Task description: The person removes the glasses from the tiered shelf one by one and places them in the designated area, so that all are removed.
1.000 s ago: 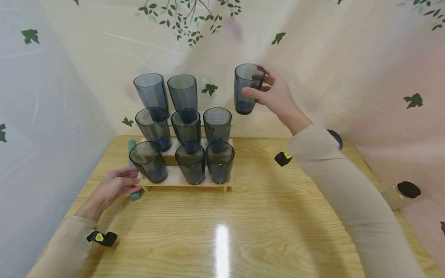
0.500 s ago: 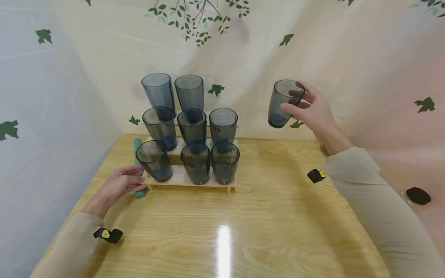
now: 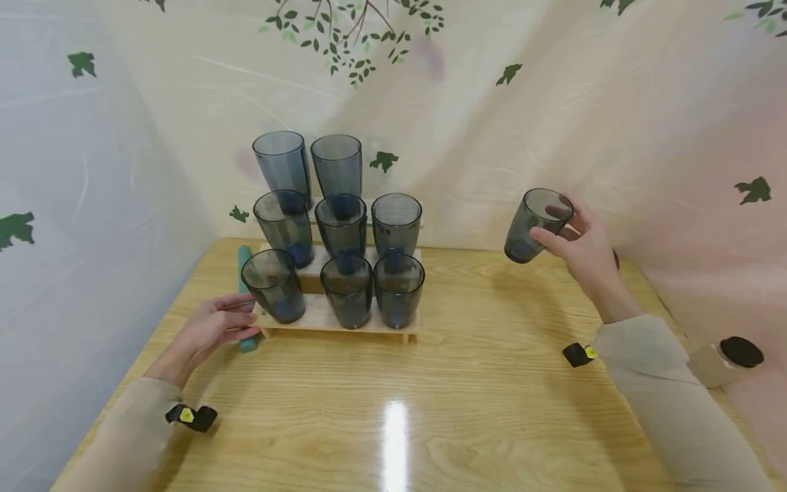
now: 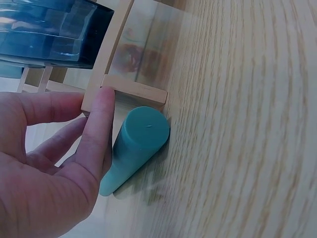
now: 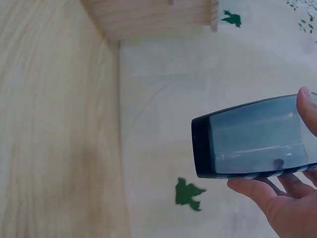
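My right hand (image 3: 589, 256) grips a smoky blue drinking glass (image 3: 530, 229) near its rim, thumb on one side and fingers on the other. In the head view the glass hangs slightly tilted above the table's back right. The right wrist view shows its dark, thick base (image 5: 203, 148) apart from any surface. At the left, my left hand (image 3: 212, 328) pinches the front corner of a tiered wooden rack (image 3: 316, 318). In the left wrist view thumb and finger meet the shelf edge (image 4: 116, 37). Several matching glasses stand on the rack's three tiers, two of them on the top one.
A teal cylindrical stick (image 4: 143, 131) lies on the table along the rack's left side. A black-lidded container (image 3: 740, 352) stands at the far right, beyond the right forearm. A leaf-patterned cloth (image 3: 467, 123) hangs behind the wooden table (image 3: 467, 403).
The right hand has carried the glass to the right, away from the rack, and then lowered it toward the table. The left hand stays at the rack's corner. The head view shifted slightly.
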The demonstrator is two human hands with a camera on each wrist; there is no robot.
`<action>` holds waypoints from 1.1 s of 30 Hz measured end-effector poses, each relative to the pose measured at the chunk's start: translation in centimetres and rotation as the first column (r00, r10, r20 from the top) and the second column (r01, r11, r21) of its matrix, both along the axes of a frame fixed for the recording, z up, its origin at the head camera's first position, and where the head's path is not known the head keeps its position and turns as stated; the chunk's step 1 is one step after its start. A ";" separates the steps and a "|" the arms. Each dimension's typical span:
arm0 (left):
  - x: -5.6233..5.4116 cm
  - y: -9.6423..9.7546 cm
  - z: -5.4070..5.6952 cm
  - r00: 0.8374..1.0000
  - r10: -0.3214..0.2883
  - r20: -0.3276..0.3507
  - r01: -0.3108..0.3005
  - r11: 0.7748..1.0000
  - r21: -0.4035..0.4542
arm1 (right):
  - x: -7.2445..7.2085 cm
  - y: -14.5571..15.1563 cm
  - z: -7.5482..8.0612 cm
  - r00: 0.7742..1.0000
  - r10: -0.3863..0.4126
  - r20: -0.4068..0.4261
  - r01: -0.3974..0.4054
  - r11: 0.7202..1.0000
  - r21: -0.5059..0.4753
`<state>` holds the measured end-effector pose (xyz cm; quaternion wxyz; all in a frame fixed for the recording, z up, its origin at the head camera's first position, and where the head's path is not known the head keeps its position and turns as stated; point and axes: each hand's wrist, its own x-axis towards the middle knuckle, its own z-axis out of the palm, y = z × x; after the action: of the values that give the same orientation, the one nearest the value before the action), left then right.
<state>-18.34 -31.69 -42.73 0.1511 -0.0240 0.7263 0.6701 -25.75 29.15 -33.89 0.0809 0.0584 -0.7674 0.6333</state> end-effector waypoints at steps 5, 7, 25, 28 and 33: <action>0.0 -0.1 -0.1 1.000 0.003 0.004 -0.003 1.000 0.004 | -0.1 1.5 -1.6 0.998 -0.063 0.002 0.062 0.985 0.160; -0.1 -0.1 -0.2 1.000 0.006 0.004 -0.006 1.000 0.005 | -0.4 2.1 -2.1 0.996 -0.091 -0.009 0.091 0.975 0.202; -0.2 -0.2 -0.4 1.000 -0.006 0.002 0.006 1.000 0.004 | -2.6 5.2 -4.9 0.974 -0.220 0.057 0.190 0.926 0.325; -0.2 -0.2 -0.3 1.000 -0.009 0.002 0.009 1.000 0.003 | -2.9 5.5 -5.2 0.971 -0.221 0.093 0.182 0.931 0.315; -0.2 -0.2 -0.2 1.000 -0.012 0.005 0.012 1.000 0.003 | -3.1 6.1 -5.6 0.961 -0.235 0.148 0.184 0.938 0.295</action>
<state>-18.53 -31.87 -42.92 0.1569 -0.0211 0.7252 0.6701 -28.82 35.25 -39.50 0.0691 -0.0706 -0.8548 0.5094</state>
